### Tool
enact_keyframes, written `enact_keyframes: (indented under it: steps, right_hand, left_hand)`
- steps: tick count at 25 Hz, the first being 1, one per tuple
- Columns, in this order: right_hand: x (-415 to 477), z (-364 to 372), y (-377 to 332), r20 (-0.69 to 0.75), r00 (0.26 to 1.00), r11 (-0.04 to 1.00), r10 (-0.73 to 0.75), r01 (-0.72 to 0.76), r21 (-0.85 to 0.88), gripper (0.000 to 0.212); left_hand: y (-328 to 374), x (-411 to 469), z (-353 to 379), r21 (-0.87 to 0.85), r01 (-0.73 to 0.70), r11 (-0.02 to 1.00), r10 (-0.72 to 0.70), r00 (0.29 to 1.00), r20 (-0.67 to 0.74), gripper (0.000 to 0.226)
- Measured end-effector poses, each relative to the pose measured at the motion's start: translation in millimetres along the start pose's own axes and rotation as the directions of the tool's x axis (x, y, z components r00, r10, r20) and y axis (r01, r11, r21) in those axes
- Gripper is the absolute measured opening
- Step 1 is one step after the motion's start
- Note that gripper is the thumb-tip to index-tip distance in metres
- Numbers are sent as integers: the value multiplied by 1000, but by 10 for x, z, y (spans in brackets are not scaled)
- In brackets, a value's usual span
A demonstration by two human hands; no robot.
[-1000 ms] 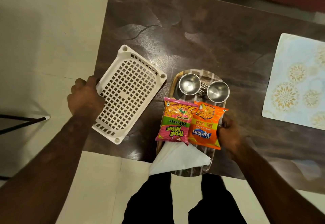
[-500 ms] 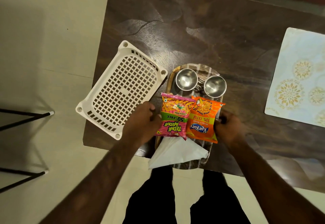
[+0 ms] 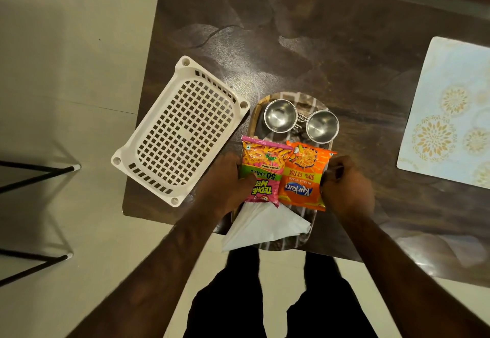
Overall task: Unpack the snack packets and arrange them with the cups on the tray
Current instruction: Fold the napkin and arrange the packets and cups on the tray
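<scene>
An oval patterned tray [image 3: 299, 98] lies at the table's near edge. Two steel cups stand at its far end, one on the left [image 3: 279, 116] and one on the right [image 3: 322, 126]. Below them lie a pink snack packet [image 3: 262, 170] and an orange snack packet [image 3: 305, 176], side by side. A folded white napkin [image 3: 265, 227] covers the tray's near end and hangs over the table's edge. My left hand [image 3: 225, 181] grips the tray's left rim, thumb on the pink packet. My right hand [image 3: 347, 186] is curled around the right rim.
An upturned white plastic basket [image 3: 180, 130] lies on the dark table [image 3: 291, 32] just left of the tray. A pale floral placemat [image 3: 450, 115] sits at the right. Black stand legs [image 3: 39, 173] are on the floor to the left. My legs are below the table's edge.
My left hand let go of the white basket's left end and moved right to the tray's left rim. My right hand stayed on the tray's right rim.
</scene>
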State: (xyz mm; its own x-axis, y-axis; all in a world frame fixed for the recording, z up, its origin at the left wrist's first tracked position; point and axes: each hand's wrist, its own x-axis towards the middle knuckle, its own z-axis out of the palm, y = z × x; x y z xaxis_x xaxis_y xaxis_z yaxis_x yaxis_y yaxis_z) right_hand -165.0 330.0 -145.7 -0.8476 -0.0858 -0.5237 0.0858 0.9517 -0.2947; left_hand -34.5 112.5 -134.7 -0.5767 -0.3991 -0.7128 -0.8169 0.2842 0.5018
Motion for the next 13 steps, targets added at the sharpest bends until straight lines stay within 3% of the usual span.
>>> enact_keyframes:
  steps: [3,7,10,12,13]
  right_hand:
    - [0,22,-8,22,1000,992,-7,5,129,21]
    - [-29,60,-53,161,987,965,24,-65,255,46]
    - [-49,53,-53,38,996,966,84,-91,243,40]
    - [-10,-19,-103,-56,996,952,69,-49,302,35]
    - [31,-66,-142,-87,996,947,31,-2,321,43]
  left_hand:
    - [36,0,23,-44,20,999,-19,1000,9,31]
    - [74,9,31,-37,16,999,-15,1000,27,36]
    - [133,8,-19,3,-16,1000,16,994,-107,48]
    - [213,35,-78,105,-125,987,147,961,-233,55]
    - [276,61,-108,147,-194,970,227,937,-266,60]
